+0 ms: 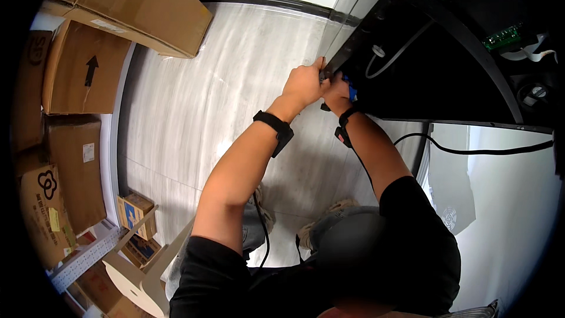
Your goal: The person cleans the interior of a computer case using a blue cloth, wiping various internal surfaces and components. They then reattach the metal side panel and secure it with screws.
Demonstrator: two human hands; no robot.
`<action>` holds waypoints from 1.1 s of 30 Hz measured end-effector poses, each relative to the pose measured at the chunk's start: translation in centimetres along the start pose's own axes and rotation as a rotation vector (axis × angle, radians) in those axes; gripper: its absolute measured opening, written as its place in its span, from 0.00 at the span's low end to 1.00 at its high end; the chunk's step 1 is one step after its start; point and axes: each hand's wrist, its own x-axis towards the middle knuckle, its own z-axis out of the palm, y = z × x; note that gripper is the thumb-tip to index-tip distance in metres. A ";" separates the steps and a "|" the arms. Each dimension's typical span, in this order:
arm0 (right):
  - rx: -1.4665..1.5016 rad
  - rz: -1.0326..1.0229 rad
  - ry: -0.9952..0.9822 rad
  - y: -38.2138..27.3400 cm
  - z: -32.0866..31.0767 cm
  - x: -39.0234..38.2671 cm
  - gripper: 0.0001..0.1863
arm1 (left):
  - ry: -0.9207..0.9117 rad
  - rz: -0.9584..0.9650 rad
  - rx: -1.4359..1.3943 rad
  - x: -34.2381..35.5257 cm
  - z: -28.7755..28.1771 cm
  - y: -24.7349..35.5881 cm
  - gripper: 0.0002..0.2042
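A large black machine housing (424, 82) fills the upper right, with green circuit boards (499, 40), a pale tube and a clear panel (344, 15) along its edge. My left hand (304, 85) is curled at the housing's lower left corner, its fingers round the edge. Just right of it, my right hand (338, 93) is closed beside a blue item (352, 89) at the same corner; what it grips is partly hidden. Both wrists carry black straps with small modules.
Cardboard boxes (87, 70) stack along the left, above a perforated shelf rail (82, 256). A black cable (471, 152) runs from the right, and a pale perforated panel (447, 182) stands below the housing. My feet rest on the wood-look floor (165, 141).
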 end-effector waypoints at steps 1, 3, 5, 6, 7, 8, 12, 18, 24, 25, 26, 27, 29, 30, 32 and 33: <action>0.169 0.055 0.072 2.9 2.2 0.7 0.14 | -0.017 0.023 -0.004 0.3 0.4 0.8 0.21; 0.314 -0.005 0.114 2.6 2.4 1.6 0.15 | -0.018 0.015 0.010 0.2 0.1 0.3 0.22; 0.371 -0.072 0.093 3.7 3.2 2.3 0.15 | -0.039 0.039 0.002 0.2 -0.1 0.6 0.22; 0.270 -0.093 0.069 4.7 4.0 1.7 0.15 | -0.046 0.040 -0.004 0.2 -0.1 1.0 0.22; 0.183 -0.128 0.042 4.6 4.4 1.4 0.15 | -0.044 0.031 -0.004 0.2 -0.1 1.0 0.22; 0.020 -0.160 0.027 2.8 3.8 0.1 0.15 | -0.036 0.005 0.002 0.0 -0.3 0.6 0.22; -0.263 -0.240 -0.017 1.0 2.0 -0.2 0.15 | 0.011 0.006 0.025 0.0 -0.2 -0.1 0.20; 0.035 -0.051 0.038 2.6 2.0 2.5 0.14 | 0.051 0.023 0.022 0.2 0.2 0.6 0.16; 0.000 0.058 -0.366 1.7 -4.5 -1.5 0.27 | 0.173 0.012 -0.033 -0.2 1.0 -0.6 0.14; 0.148 0.160 -0.312 3.4 -4.6 -2.7 0.28 | 0.166 0.037 -0.012 -0.4 0.8 -0.2 0.14; 0.298 0.250 -0.245 3.9 -5.4 -2.9 0.30 | 0.147 0.022 -0.004 -0.3 0.5 -0.2 0.17; 0.186 0.266 -0.138 4.0 -6.2 -3.8 0.32 | 0.130 0.006 0.004 -0.3 0.3 -0.2 0.21; 0.068 0.124 -0.223 3.0 -7.5 -5.8 0.31 | 0.131 -0.014 0.042 -0.2 0.9 -0.4 0.25; 0.012 0.047 -0.265 2.2 -7.7 -6.6 0.31 | 0.126 -0.029 0.035 -0.3 1.2 -0.7 0.25; -0.030 -0.030 -0.161 0.1 -6.8 -7.9 0.25 | 0.108 -0.045 0.018 -0.4 1.0 0.1 0.24; -0.042 -0.002 -0.181 -1.0 -6.3 -7.7 0.25 | 0.113 -0.077 0.027 -0.6 1.0 0.7 0.22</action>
